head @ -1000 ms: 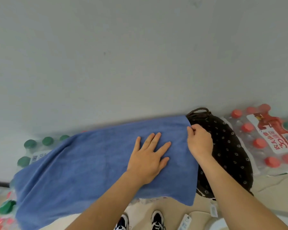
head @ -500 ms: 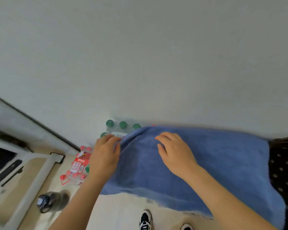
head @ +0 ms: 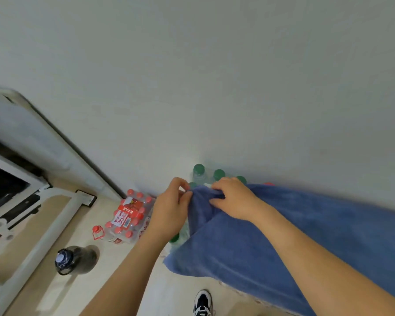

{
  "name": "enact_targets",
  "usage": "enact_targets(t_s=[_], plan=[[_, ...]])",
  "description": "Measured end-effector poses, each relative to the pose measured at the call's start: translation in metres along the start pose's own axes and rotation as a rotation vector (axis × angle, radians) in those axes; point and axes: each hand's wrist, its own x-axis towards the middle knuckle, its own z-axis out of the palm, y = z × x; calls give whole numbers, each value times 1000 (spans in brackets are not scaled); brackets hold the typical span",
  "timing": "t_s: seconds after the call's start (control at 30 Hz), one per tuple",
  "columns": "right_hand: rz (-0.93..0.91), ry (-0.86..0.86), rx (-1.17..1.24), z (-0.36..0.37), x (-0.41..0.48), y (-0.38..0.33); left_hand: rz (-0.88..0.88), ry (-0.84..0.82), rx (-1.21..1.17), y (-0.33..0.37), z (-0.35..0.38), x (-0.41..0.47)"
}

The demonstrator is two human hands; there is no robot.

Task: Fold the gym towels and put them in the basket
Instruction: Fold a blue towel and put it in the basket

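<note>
The blue towel [head: 294,242] spreads from the frame's middle toward 4 o'clock, cut off at the right edge; what it lies on is hidden. At its 10 o'clock corner the right hand [head: 233,199] bunches the far hem in curled fingers, and the left hand [head: 171,210] pinches the corner beside it. At 9 o'clock of the left hand lies a red-capped bottle pack [head: 129,217]. Green-capped bottles [head: 198,168] at 12 o'clock are partly covered by the towel.
</note>
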Motion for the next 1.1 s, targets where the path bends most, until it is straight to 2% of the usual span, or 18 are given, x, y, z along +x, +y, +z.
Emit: enact_targets(t_s=[0.07, 0.1, 0.17, 0.27, 0.4, 0.47, 0.6, 0.7, 0.8, 0.97, 1.03, 1.1], plan=[[142, 38, 368, -5, 10, 1, -105, 75, -264, 12, -1, 18], [200, 84, 479, -7, 16, 0, -180, 67, -390, 15, -2, 25], [239, 168, 483, -7, 28, -3, -283, -77, -541, 16, -1, 29], [271, 286, 396, -5, 44, -9, -226, -296, -481, 4, 7, 7], [302, 394, 193, 3, 56, -10, -235, -332, -437, -6, 8, -17], [292, 413, 69, 7, 57, -11, -276, -318, -484, -7, -4, -21], [254, 438, -61, 14, 59, -11, -223, -142, -412, -8, -39, -14], [250, 461, -94, 16, 59, -10, -122, -88, -179, -10, -56, -10], [229, 462, -164, 19, 60, -10, -69, -109, 61, -30, -63, -7], [80, 586, -146, 29, 60, -6, -80, -345, 280, -50, -57, -6], [-11, 647, -89, 30, 61, -5, -110, -386, 158, -51, -60, -3], [-52, 695, -59, 30, 63, -6, -193, -465, -212, -53, -65, -4]])
